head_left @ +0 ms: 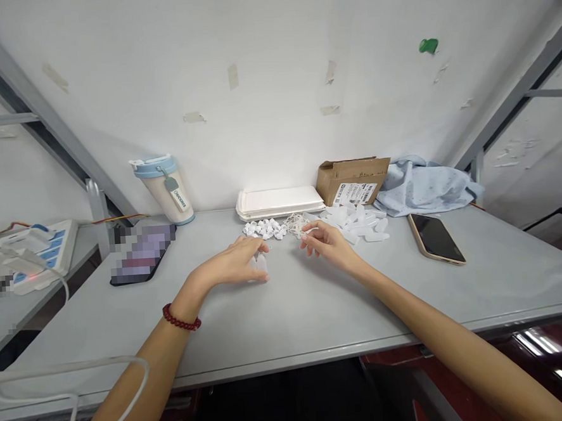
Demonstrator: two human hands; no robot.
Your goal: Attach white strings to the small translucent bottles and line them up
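Translucent plastic pieces (262, 264), at least two side by side, lie at the left hand (234, 262), in the space between its thumb and fingers, near the middle of the grey table (288, 324); their long axis runs away from the person, rounded ends toward the wall, while their near ends and left edges are lost behind the hand and thumb. The thumb and fingers of that hand are well parted around them, though I cannot tell whether they grip the pieces or merely surround them. The right hand (329, 240) is bent inward, its thumb and index fingertips close together just beside a tangle of white strings (295, 224); whether a strand is pinched there is too small to make out. Beyond the gap between the hands sits a cluster of small white parts (265, 229), their exact shape unclear, and right of the strings spreads a heap of similar translucent pieces (358, 221), pointing every which way and partly covered by the right hand. Farther back, a long white tray (280, 201) lies parallel to the wall, next to a cardboard box (353, 179) with an unreadable label and a crumpled blue cloth (427, 185). Toward the sides are a phone (437, 239) with a dark screen, a pale tumbler (168, 192) and a second phone (145, 254), its display pixelated; the white cable (130, 397) at lower left runs out of the picture
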